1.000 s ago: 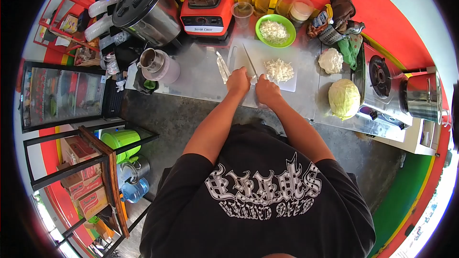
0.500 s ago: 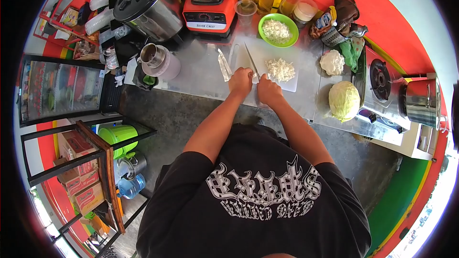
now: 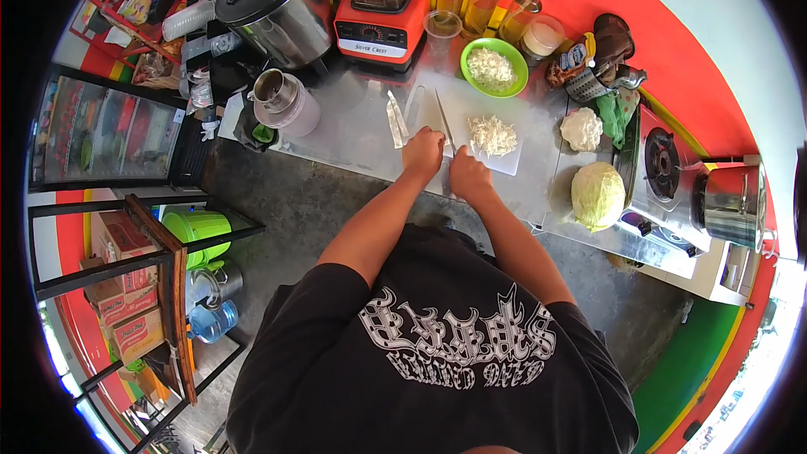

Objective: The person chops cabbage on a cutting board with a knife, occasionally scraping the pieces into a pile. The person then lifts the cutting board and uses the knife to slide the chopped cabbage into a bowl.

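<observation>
My right hand (image 3: 469, 175) is wrapped round the handle of a knife (image 3: 445, 116), whose long blade points away from me over a white cutting board (image 3: 461, 103). Just left of the blade, my left hand (image 3: 424, 153) is closed at the board's near left side; whatever its fingers hold is hidden beneath them. A pile of shredded cabbage (image 3: 493, 135) lies on the board to the right of the knife. Behind the board, a green bowl (image 3: 524, 82) contains more pale shreds. A whole cabbage (image 3: 598, 196) sits on the counter to the right, near a white lumpy bundle (image 3: 581, 129).
Left of the board lie pale flat strips (image 3: 396, 121). A red blender (image 3: 380, 34), a clear plastic cup (image 3: 442, 27) and several pump bottles (image 3: 483, 4) line the back. To the right stands a gas stove (image 3: 662, 164) with a pot (image 3: 733, 202).
The camera view has shifted and turned slightly. Both hands stay at the board's near edge, the right still on the knife, and the shredded pile looks much the same.
</observation>
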The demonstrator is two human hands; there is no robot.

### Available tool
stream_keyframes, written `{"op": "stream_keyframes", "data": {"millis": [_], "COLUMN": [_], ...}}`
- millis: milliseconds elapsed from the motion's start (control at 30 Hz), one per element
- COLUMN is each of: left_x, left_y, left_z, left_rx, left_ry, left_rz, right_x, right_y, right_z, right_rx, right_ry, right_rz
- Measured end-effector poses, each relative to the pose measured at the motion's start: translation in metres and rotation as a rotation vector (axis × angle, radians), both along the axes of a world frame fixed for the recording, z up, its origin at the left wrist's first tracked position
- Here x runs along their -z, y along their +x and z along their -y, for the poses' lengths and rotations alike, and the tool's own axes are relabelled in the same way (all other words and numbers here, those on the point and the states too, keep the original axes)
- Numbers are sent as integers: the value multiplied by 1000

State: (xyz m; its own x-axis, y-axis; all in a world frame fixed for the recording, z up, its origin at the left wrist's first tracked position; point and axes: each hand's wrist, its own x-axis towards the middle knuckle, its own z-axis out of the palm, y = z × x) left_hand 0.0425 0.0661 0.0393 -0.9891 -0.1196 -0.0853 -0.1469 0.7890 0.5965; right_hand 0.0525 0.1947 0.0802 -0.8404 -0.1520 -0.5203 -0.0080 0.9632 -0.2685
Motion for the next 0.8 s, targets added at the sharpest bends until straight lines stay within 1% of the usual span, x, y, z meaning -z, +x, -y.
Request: {"op": "stream_keyframes", "data": {"millis": [167, 267, 367, 467, 567, 700, 767, 800], "left_x": [2, 6, 7, 8, 9, 10, 11, 13], "left_y": [3, 5, 5, 3, 0, 1, 0, -1], "left_z": [0, 4, 8, 9, 8, 10, 9, 10], "left_rx": [22, 65, 129, 94, 57, 52, 66, 71], "left_ry": [-16, -21, -22, 25, 34, 41, 33, 34], "left_rz": [-33, -67, -89, -83, -19, -46, -54, -59], "right_x": [31, 4, -2, 3, 28, 21, 8, 9], "right_y": [10, -1, -6, 6, 13, 1, -4, -3], "right_z": [2, 3, 1, 3, 5, 5, 2, 0], "right_rx": [117, 29, -4, 46, 98, 76, -17, -15], "right_ry": [-51, -33, -19, -41, -58, -64, -30, -27], "right_rz": [-55, -8, 29, -1, -40, -24, -23, -23]}}
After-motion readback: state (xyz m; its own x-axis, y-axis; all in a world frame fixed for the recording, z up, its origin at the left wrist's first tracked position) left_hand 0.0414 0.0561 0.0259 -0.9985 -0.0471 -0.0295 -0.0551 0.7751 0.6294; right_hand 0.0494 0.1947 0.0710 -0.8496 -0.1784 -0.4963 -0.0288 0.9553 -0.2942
